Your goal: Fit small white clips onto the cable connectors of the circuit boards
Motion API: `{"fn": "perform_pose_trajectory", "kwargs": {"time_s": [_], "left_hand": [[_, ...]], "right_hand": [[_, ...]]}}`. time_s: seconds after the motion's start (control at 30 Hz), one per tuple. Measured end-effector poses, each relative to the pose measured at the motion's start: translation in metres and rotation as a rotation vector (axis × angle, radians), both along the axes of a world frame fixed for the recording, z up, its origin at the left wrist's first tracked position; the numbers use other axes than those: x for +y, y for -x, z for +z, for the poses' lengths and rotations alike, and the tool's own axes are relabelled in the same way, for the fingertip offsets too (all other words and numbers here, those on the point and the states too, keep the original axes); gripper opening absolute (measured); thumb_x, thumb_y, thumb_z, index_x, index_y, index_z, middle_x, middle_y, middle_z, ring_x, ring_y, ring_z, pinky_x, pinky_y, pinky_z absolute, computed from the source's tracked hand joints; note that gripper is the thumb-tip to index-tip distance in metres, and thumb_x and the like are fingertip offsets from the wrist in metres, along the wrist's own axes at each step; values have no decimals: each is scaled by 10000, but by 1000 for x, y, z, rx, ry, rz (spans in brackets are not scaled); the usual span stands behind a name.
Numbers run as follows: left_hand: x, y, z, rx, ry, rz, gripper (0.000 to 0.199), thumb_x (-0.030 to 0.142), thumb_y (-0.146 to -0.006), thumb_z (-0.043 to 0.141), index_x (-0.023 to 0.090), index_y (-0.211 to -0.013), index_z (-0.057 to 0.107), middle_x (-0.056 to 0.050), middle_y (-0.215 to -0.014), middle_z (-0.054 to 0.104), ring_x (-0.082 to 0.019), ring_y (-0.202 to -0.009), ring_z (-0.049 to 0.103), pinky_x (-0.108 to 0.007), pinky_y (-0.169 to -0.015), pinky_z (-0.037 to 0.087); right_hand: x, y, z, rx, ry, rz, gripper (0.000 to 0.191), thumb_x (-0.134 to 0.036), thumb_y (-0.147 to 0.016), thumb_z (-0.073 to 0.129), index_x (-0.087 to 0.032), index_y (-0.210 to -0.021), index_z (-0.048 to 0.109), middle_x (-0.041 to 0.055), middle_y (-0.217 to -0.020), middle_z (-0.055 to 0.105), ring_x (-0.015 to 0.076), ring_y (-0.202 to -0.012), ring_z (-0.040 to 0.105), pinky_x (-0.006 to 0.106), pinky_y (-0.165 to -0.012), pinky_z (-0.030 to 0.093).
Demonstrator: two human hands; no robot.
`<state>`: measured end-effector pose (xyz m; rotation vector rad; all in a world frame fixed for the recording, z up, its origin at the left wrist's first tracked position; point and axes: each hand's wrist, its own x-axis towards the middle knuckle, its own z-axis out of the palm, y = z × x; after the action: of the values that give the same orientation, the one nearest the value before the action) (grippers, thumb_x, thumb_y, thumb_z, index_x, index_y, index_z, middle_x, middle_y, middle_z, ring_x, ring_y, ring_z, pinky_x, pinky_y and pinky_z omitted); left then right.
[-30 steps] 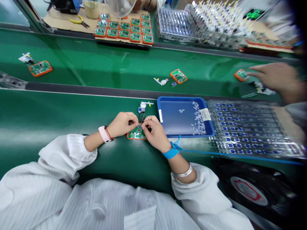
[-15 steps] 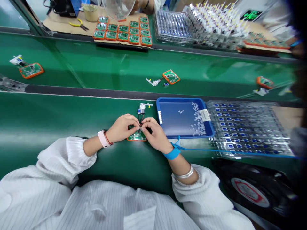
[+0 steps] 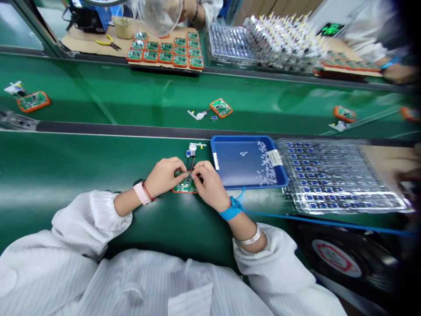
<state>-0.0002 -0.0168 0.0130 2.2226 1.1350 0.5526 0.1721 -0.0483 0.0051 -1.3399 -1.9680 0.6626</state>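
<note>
A green circuit board (image 3: 184, 188) in an orange frame lies on the green bench before me. My left hand (image 3: 167, 176) is closed, thumb and fingers pinched at the board's upper left edge. At its upper right edge, the fingertips of my right hand (image 3: 209, 185) are pinched together beside thin red and dark wires (image 3: 192, 164). Whatever sits between those right fingertips is too small to make out. The wires lead up to a small white motor unit (image 3: 192, 149) with a white crossbar, and a small blue part (image 3: 188, 154) lies beside it.
Right of my hands stands a blue tray (image 3: 230, 176) with tiny white pieces. Beyond it are clear blister trays (image 3: 332, 175) of small blue parts. Behind runs a green belt (image 3: 141, 103) carrying boards (image 3: 221, 108). A blue cord (image 3: 315, 219) trails rightward from my right wrist.
My fingertips have drawn slightly apart, showing more of the board and wires. The boards on the belt have shifted left, and another appears at the right edge. The view has tilted a little.
</note>
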Motion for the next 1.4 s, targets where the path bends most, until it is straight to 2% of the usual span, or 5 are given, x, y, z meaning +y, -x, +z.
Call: {"fn": "perform_pose_trajectory", "kwargs": {"time_s": [0.37, 0.53, 0.77, 1.13, 1.4], "left_hand": [[20, 10, 20, 62, 5, -144, 639, 425, -665, 732, 188, -1201, 477, -72, -1013, 654, -227, -887, 617, -350, -794, 472], [111, 31, 40, -216, -171, 295, 658, 425, -702, 724, 129, -1207, 421, -72, -1036, 643, -162, -949, 607, -277, -830, 457], [187, 98, 7, 224, -385, 621, 644, 330, -645, 770, 104, -1172, 476, -88, -1096, 596, -234, -1016, 525, -373, -900, 405], [173, -69, -10, 393, -418, 277, 282, 388, -794, 590, 158, -952, 637, -122, -1077, 576, -296, -1053, 466, -401, -839, 368], [192, 14, -9, 420, -332, 209, 160, 272, -781, 536, 170, -808, 656, -110, -1018, 593, -285, -1012, 487, -390, -870, 383]], "right_hand": [[62, -170, -33, -228, -189, -578, 100, -213, -719, 532, -210, -620, 537, 57, -691, 564, 221, -773, 527, 405, -760, 462], [69, -170, -45, -242, -150, -531, 128, -222, -715, 536, -212, -587, 533, 58, -677, 590, 219, -758, 528, 410, -767, 462], [66, -172, -42, -287, -144, -433, 118, -218, -728, 529, -205, -612, 546, 81, -744, 610, 244, -817, 541, 443, -803, 452], [61, -164, -42, -346, -185, -464, 114, -199, -736, 494, -200, -628, 529, 129, -821, 609, 276, -850, 555, 467, -815, 428], [61, -164, -47, -335, -199, -472, 104, -195, -737, 481, -200, -644, 528, 133, -851, 593, 279, -892, 537, 478, -840, 411]]}}
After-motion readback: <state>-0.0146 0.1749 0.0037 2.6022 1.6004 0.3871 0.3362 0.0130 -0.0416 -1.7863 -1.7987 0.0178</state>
